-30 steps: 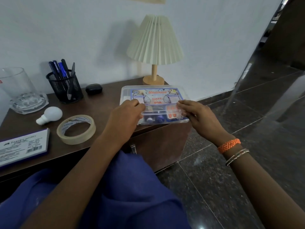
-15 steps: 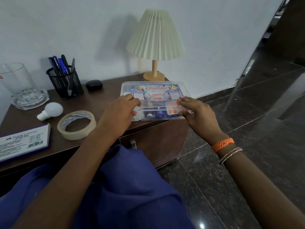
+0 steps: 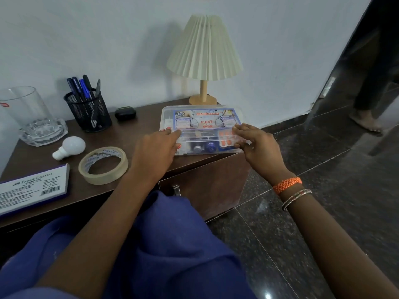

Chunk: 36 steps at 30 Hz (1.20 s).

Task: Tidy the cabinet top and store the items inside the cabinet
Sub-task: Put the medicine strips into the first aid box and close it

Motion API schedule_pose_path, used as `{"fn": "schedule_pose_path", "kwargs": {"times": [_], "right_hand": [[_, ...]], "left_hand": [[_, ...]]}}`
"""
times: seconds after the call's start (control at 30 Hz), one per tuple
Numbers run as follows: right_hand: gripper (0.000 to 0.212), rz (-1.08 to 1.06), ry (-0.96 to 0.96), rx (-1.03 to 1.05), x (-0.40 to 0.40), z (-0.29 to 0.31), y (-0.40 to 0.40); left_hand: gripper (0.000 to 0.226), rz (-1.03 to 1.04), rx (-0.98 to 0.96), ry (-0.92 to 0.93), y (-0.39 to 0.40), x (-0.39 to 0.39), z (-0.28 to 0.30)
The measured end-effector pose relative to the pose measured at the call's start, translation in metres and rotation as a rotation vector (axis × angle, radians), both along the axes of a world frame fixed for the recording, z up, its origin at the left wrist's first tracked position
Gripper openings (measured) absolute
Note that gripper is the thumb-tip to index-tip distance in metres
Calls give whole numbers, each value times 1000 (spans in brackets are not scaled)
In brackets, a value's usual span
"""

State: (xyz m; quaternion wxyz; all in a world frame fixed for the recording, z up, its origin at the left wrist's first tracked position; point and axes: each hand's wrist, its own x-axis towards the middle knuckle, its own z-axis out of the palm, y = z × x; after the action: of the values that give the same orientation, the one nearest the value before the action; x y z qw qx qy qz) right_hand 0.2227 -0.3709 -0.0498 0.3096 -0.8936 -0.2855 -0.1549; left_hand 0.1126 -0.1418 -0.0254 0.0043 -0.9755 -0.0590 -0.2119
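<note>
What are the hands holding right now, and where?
Both hands grip the first aid box, one at each end of its near edge.

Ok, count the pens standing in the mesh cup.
5 show in the black mesh cup at the back left of the cabinet top: four bunched at its left and middle, one grey at its right. Shorter ones may be hidden inside.

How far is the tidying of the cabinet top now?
Nothing looks stored yet. In hand: the left hand and right hand hold the first aid box at its two sides; it sits on the cabinet top. Left: the tape roll, bulb, pen holder, glass, black case and Faber-Castell box.
</note>
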Motion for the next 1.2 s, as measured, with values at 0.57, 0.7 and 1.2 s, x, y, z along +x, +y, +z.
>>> {"fn": "schedule_pose_path", "kwargs": {"times": [0.57, 0.7, 1.2], "right_hand": [[44, -136, -14, -11, 18, -2, 12], [50, -190, 16, 15, 24, -1, 22], [67, -421, 383, 556, -56, -19, 49]], "left_hand": [[18, -29, 267, -55, -7, 16, -14], [23, -43, 335, -29, -9, 20, -18], [30, -187, 14, -144, -9, -9, -2]]}}
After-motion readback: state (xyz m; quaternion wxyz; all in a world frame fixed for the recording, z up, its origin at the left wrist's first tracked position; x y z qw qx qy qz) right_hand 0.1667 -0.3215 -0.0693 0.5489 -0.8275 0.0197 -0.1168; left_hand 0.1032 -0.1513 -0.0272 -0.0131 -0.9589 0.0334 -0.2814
